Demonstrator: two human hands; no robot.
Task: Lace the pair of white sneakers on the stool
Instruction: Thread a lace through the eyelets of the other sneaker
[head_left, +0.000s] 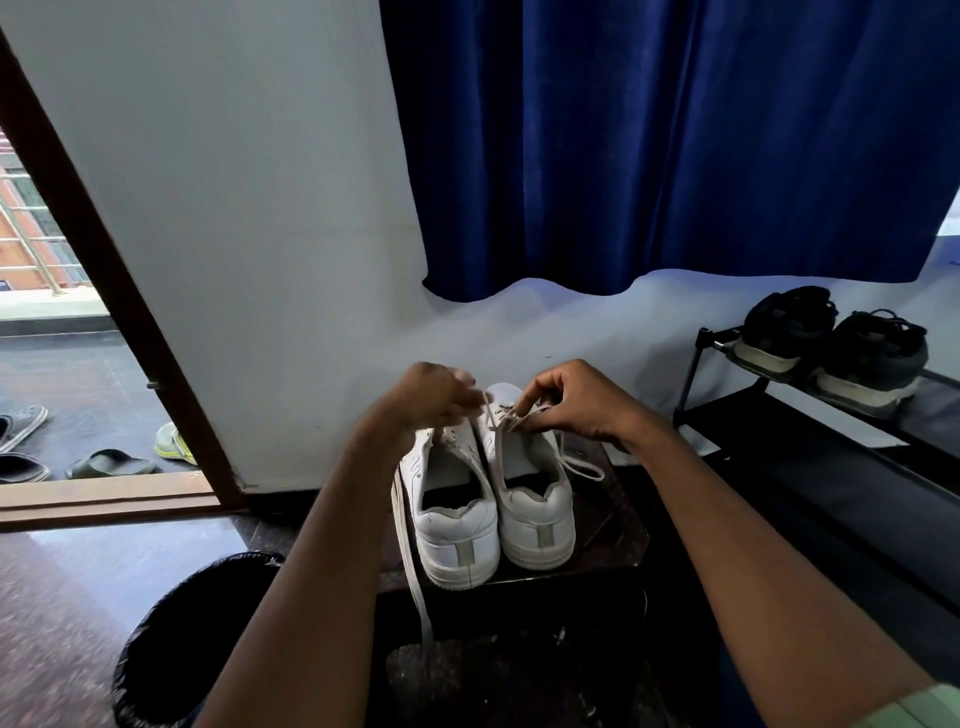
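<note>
White sneakers (493, 499) stand heels-toward-camera on the dark stool (613, 540); no readable branding. Right hand (576, 402) pinches a lace (511, 418) over the right shoe; blurred left hand (434, 397) seemingly grips lace too.

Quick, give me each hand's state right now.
Left hand: blurred, fingers curled, apparently pinching a lace above the sneakers.
Right hand: fingers pinching the lace at the right sneaker.

— How's my feed? I read the room as dim, daylight entering only through the open wooden-framed doorway (78, 291) at left.

— Same here. The left hand (434, 397) is motion-blurred, the dark glossy stone floor (67, 571) shows soft glare, and straight lines bend toward my edges.
</note>
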